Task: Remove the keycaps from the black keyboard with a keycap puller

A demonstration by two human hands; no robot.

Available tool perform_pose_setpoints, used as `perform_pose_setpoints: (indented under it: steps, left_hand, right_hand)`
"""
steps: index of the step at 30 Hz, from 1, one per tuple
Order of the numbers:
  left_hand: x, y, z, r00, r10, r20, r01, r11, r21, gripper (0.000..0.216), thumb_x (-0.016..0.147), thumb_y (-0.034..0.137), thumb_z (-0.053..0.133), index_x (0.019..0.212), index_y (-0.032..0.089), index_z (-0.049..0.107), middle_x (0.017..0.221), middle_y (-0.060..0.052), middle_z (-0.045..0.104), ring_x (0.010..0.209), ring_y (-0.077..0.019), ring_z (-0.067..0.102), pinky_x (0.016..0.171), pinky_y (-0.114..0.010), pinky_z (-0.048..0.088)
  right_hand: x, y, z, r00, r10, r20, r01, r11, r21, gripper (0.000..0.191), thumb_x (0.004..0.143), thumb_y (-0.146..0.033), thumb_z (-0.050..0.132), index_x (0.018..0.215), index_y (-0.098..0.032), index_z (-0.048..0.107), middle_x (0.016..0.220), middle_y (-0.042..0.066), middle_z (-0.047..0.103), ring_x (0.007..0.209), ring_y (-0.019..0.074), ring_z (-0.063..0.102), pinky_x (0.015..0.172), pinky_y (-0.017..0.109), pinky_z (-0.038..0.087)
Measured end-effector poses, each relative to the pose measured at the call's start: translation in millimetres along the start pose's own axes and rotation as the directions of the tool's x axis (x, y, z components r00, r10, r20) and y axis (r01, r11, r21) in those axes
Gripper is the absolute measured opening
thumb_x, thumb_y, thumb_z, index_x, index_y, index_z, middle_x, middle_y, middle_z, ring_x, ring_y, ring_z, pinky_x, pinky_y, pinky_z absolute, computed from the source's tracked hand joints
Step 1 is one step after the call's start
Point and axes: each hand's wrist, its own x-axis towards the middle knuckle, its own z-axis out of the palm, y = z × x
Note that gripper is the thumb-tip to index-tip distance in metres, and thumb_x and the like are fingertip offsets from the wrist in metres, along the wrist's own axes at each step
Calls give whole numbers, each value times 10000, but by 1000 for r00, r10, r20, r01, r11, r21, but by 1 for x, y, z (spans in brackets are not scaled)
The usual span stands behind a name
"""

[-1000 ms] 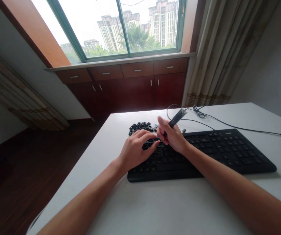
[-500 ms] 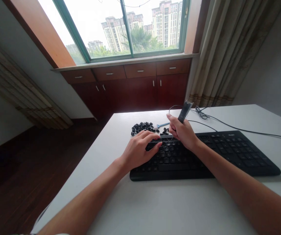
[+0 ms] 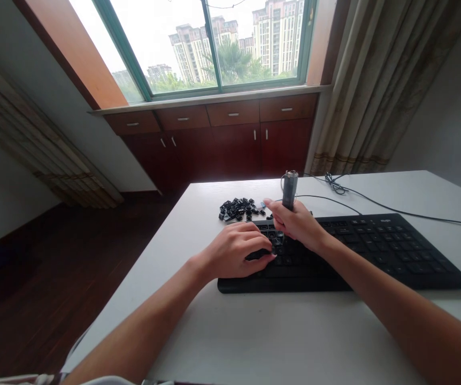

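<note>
Table [image 3: 222, 331]: white. Keyboard [image 3: 370, 246] flat on it. Left hand [image 3: 240, 248] at keyboard's 9 o'clock, fingers curved over keys; cannot tell whether anything is pinched. Right hand [image 3: 298, 225], keyboard's 10 o'clock, clenched round near-upright dark handle [image 3: 290, 191]. Loose keycaps [image 3: 236, 207] heaped at left hand's 12 o'clock. Bundled cable [image 3: 333, 183], keyboard's 12 o'clock.

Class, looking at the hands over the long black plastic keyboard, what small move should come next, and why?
Probably, the right hand should settle the thin wire end of the dark, straight-handled tool around one square black key. The tool stands nearly upright, wire down over the keyboard, the left hand close by, and loose black plastic keycaps lie piled behind. Whether the wire grips anything is unclear.
</note>
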Motion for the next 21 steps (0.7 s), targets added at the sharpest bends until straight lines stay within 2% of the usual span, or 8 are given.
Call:
perform_pose_setpoints:
  steps: [3,8,14,21]
  left_hand:
    - [-1,0,-1,1000,21,18,-21,1000,4,91,918,288,657,888,206,682,881,-16,767,824,-164,707,759,-315,590]
    - [-1,-2,-2,998,46,35,-46,999,-2,88,936,264,635,955,209,701,924,-23,776,847,-170,712,782,-321,591]
    - [0,-3,-4,997,50,64,-49,998,-25,122,949,254,625,1024,215,713,966,-27,774,871,-172,704,791,-325,594]
    - [-1,-4,-4,998,40,43,-37,998,-55,102,938,255,639,992,229,722,919,-20,769,843,-166,699,776,-318,598]
  right_hand:
    - [-2,1,3,998,-20,57,23,998,-54,561,931,-550,563,513,-206,418,435,-37,425,399,81,362,411,244,275]
    - [-5,1,7,997,-7,82,15,994,-108,559,941,-557,540,521,-201,440,450,-31,450,425,91,394,468,250,341]
    - [-6,2,10,999,-41,29,46,979,-200,534,937,-563,532,553,-205,438,477,-26,468,456,109,415,470,258,344]
    - [-6,6,11,998,-5,-61,-9,974,-224,510,912,-554,558,555,-201,473,490,-12,511,454,122,452,469,265,368]
